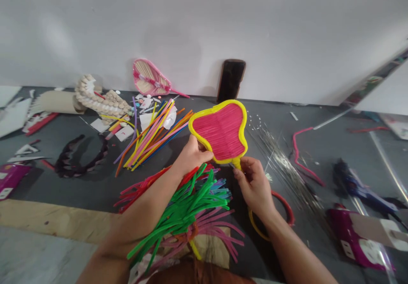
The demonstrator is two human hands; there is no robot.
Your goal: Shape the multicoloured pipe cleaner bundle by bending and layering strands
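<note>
A fan-shaped craft piece point(219, 131) with a pink striped middle and a fuzzy yellow border is held up over the table. My left hand point(194, 158) grips its lower left edge, thumb on the front and fingers behind. My right hand point(255, 186) pinches the yellow stem at its base. Under my left forearm lie bunches of pipe cleaners: green point(188, 207), red point(140, 190) and pink point(219, 229). Left of the fan is a loose pile of multicoloured pipe cleaners point(156, 139). Below my right hand sits a red and yellow ring point(285, 205), partly covered.
A pink leaf-shaped fan point(151, 78) and a phone point(231, 80) lean on the back wall. Thin metal wires point(283, 161), a bent pink pipe cleaner point(296, 150), a glue gun point(360, 186) and a magenta box point(360, 241) lie right. A dark braided headband point(79, 158) lies left.
</note>
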